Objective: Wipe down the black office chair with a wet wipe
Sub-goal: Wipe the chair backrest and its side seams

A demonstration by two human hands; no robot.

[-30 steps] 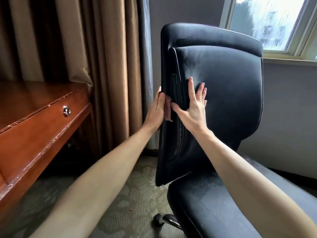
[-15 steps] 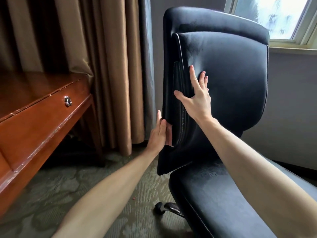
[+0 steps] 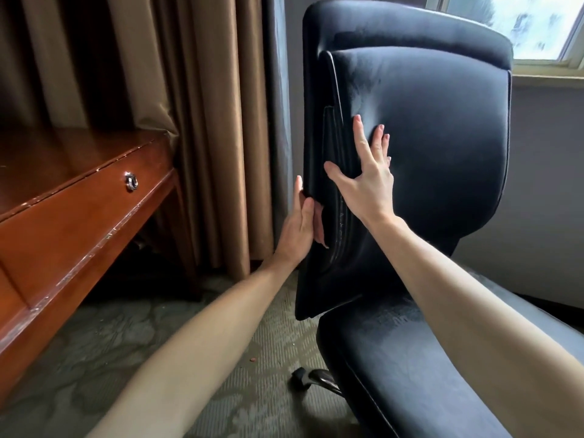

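Note:
The black office chair (image 3: pixel 436 159) stands in front of me, its backrest turned edge-on toward the left. My right hand (image 3: pixel 369 181) lies flat on the front of the backrest near its left edge, fingers spread, holding nothing. My left hand (image 3: pixel 298 226) is pressed against the backrest's left rear edge, lower than the right hand, with its fingers reaching behind the padding. No wet wipe shows; what lies under the left palm is hidden. The seat (image 3: pixel 420 374) has dull, streaky patches.
A wooden desk (image 3: pixel 72 222) with a drawer knob (image 3: pixel 130 182) stands at the left. Brown curtains (image 3: pixel 196 121) hang behind it, close to the chair. A chair base leg with a caster (image 3: pixel 311 377) sticks out over the patterned carpet (image 3: pixel 94 349). A window (image 3: pixel 518 23) is at the top right.
My left hand slid down the backrest's left edge, from level with the right hand to below it. The right hand stayed flat on the front. My view came closer.

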